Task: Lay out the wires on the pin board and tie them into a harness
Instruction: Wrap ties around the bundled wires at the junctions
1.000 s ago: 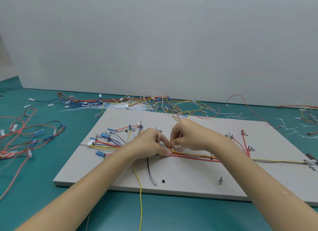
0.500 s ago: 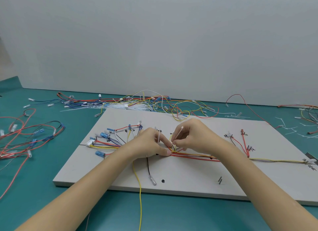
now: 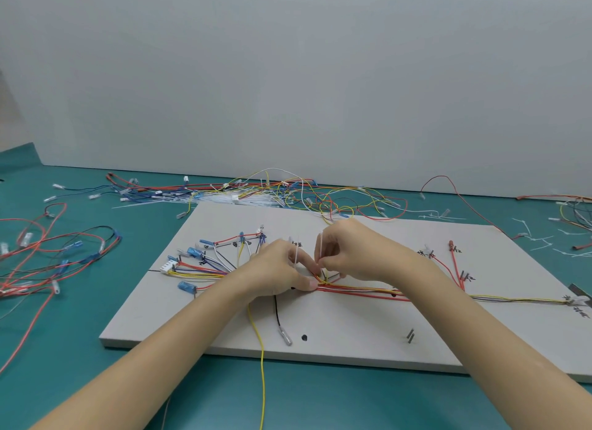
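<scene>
hands at the wire bundle

left hand (image 3: 278, 273) presses its thumb on the wire bundle (image 3: 358, 291) on the pin board (image 3: 352, 327). just right, right hand (image 3: 349, 253) pinches a white cable tie (image 3: 320, 250) upright above those wires.

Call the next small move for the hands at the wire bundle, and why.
Probably: pull the cable tie tail up with the right hand to cinch it. That hand pinches the white tail just above the wire bundle, while the left hand pins the wires on the pin board. Whether the loop is already tight cannot be seen.
</scene>
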`<state>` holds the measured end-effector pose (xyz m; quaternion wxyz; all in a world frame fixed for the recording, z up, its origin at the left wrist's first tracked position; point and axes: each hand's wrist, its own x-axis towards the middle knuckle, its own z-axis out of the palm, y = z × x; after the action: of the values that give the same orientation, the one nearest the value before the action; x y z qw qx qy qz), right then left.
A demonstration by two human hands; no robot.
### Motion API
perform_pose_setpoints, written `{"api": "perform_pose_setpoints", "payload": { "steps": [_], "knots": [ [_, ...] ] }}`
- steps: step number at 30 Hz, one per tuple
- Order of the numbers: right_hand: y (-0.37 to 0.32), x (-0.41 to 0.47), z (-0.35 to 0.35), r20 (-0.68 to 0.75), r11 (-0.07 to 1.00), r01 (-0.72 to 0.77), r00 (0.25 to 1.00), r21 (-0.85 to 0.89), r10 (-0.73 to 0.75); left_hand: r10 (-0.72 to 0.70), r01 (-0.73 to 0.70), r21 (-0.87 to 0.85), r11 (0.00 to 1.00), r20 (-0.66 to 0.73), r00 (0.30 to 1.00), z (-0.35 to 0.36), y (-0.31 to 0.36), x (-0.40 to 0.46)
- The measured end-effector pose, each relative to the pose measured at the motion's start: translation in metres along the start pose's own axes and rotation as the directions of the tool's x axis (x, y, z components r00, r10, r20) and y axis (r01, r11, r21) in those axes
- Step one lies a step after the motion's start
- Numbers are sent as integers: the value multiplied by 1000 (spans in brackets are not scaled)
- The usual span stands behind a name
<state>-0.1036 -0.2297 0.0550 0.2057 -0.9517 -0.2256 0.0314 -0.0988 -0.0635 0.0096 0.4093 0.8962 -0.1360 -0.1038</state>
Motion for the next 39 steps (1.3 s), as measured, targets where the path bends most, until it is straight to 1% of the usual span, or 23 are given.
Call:
{"api": "perform_pose_setpoints", "payload": {
  "steps": [3,6,9,13,16,21,25,31,34,39],
  "knots": [
    [0,2,1,3,1000,-3,1000,-17,4,-27,27,-21,999,-13,1000,4,-1,2],
    [-2,7,1,10,998,-11,1000,-56,12,-47,47,-45,998,5,999,5,1,2],
    [-5,10,1,27,995,-15,999,-97,18,-66,67,-38,997,4,998,6,3,4],
    [-9,12,1,48,986,-11,999,-164,19,-145,144,-45,989,-22,989,11,5,7],
    [-13,12,1,57,979,0,998,-204,12,-179,176,-65,982,-38,983,14,4,9],
    [-18,15,1,68,961,22,998,-275,-4,-192,183,-130,974,-57,980,16,5,9],
    [-21,15,4,76,942,36,997,-335,-12,-204,192,-148,970,-67,977,16,5,10],
    [-18,13,2,85,957,5,996,-291,21,-221,210,-165,964,-52,974,16,5,11],
    [-14,11,3,68,968,20,998,-251,-2,-223,210,-185,960,-52,973,17,5,11],
    [-6,4,8,23,979,55,998,-195,-51,-225,211,-172,962,-60,973,17,5,11]
  ]
}}
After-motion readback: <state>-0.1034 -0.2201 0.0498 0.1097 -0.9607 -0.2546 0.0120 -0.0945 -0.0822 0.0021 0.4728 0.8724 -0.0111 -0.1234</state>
